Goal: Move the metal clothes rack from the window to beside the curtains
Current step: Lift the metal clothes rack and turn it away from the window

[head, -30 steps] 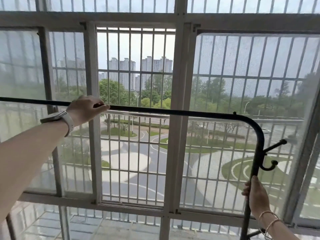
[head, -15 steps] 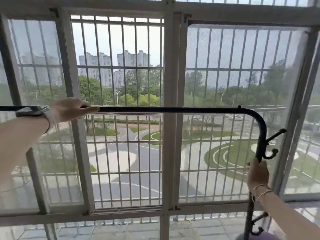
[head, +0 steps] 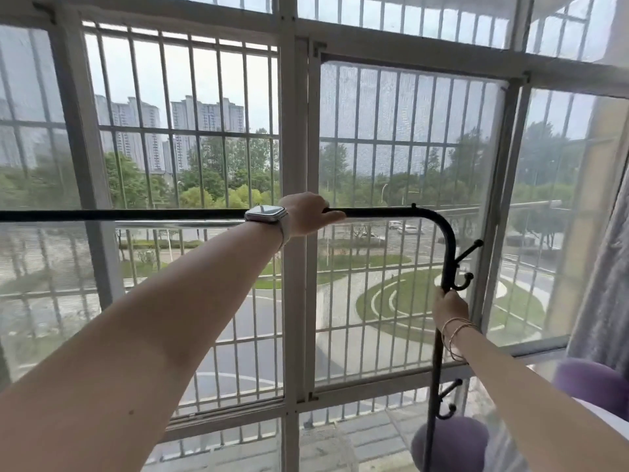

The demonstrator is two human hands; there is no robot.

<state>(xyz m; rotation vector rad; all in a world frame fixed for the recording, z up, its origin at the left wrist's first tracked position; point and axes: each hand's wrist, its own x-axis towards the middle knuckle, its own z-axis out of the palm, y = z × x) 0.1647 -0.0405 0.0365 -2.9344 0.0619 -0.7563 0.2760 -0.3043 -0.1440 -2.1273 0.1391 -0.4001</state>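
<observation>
The left hand (head: 308, 214) is wrapped over the top bar of the metal clothes rack (head: 374, 212), just right of the frame's centre, fingers curled down over the far side of the tube and the thumb stretched along it toward the right. A smartwatch (head: 266, 214) sits on that wrist. The right hand (head: 450, 306) is closed around the rack's right-hand upright at centre right, knuckles toward me, a few thin bangles (head: 454, 332) loose on the wrist below it.

The top bar is the rack's long axis. It runs nearly level across the middle of the frame, from the left edge to a rounded corner right of centre, where the tube bends straight down into the upright. That post drops to the lower right of the frame, and its foot cannot be seen. Two pairs of small hooks stick out from the post toward the right, one pair just above the right hand, the other lower down.

The rack stands close in front of the barred window (head: 292, 137), parallel to the glass. A grey curtain (head: 609, 291) hangs at the right edge, near the hooks but apart from them. Below it, two purple rounded cushions (head: 452, 441) sit in the lower right.
</observation>
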